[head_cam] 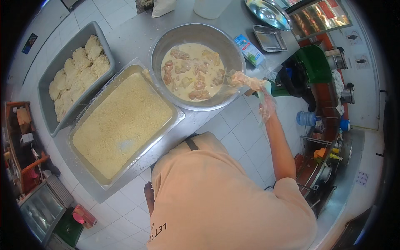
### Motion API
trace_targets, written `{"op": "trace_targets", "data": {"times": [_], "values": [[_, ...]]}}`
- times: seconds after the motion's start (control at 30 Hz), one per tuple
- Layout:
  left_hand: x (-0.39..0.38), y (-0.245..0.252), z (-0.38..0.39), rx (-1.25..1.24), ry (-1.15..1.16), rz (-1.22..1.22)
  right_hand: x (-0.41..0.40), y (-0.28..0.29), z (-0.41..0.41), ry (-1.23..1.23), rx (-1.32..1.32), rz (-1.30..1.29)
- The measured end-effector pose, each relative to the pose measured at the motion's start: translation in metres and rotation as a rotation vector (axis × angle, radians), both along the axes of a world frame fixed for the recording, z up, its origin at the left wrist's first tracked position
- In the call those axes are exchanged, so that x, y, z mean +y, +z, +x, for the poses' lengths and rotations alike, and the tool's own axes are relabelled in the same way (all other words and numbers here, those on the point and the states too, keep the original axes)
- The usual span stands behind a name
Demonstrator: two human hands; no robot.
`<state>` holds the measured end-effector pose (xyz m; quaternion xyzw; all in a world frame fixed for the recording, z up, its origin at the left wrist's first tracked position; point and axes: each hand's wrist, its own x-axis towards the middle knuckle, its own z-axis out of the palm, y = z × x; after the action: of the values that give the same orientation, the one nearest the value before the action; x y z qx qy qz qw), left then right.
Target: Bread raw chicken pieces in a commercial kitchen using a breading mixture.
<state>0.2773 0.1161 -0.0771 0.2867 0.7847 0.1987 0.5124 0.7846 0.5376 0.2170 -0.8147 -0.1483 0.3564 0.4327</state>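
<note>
My right hand, in a clear plastic glove smeared with pale wet matter, is at the right rim of a large steel bowl. Its fingers are bunched; whether they hold anything is unclear. Pieces of raw meat lie in milky liquid in the bowl. My left hand hangs low beside the shirt, partly hidden and in shade. A steel tray of pale crumbly breading stands left of the bowl. Beyond it, a grey plastic tub holds breaded pieces.
Everything stands on a steel table. Past the bowl are a blue carton, a small steel tray, a round steel lid and a translucent container. Green bins stand to the right.
</note>
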Motion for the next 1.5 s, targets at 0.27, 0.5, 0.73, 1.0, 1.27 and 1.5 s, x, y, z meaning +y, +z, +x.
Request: {"op": "trace_targets", "data": {"times": [0.27, 0.5, 0.73, 1.0, 1.27, 1.5], "values": [[0.062, 0.030, -0.003, -0.120, 0.270, -0.047, -0.002, 0.034, 0.007, 0.438, -0.518, 0.223], [0.072, 0.021, 0.010, -0.085, 0.274, 0.036, 0.013, 0.024, -0.080, 0.779, -0.441, 0.572], [0.031, 0.017, 0.044, -0.110, 0.394, 0.034, 0.025, 0.023, -0.251, 1.128, -0.605, 0.518], [0.001, 0.040, 0.062, -0.064, 0.435, -0.127, 0.054, -0.006, -0.183, 1.112, -0.477, 0.436], [-0.021, 0.020, 0.053, 0.108, 0.024, -0.049, 0.163, -0.051, -0.108, 1.311, -1.140, 0.073], [0.026, 0.094, 0.021, -0.005, 0.422, -0.080, 0.203, -0.064, -0.196, 1.300, -1.128, -0.180]]}}
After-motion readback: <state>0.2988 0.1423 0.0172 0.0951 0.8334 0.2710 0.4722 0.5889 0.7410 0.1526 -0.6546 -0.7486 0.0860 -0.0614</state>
